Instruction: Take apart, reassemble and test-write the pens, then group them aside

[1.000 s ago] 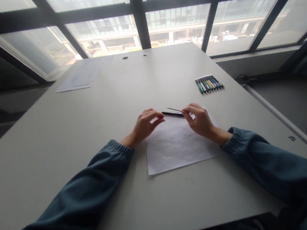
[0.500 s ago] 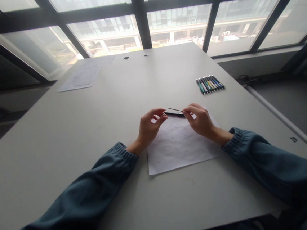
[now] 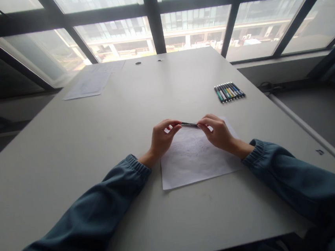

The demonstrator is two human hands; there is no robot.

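A thin dark pen (image 3: 189,124) is held level between my two hands, just above a white sheet of paper (image 3: 197,160) with a faint drawing on it. My left hand (image 3: 162,136) pinches the pen's left end with fingers curled. My right hand (image 3: 217,130) pinches its right end the same way. Both sleeves are blue-grey and rest on the white table (image 3: 98,148).
A row of several coloured pens (image 3: 229,91) lies at the right of the table. More sheets of paper (image 3: 89,85) lie at the far left. Two small round holes (image 3: 138,63) sit near the far edge, by the windows. The table's front edge is close to me.
My left hand has moved right and closed on the pen's left end. The thin piece that stuck up from my right fingers now lies in line with the pen.
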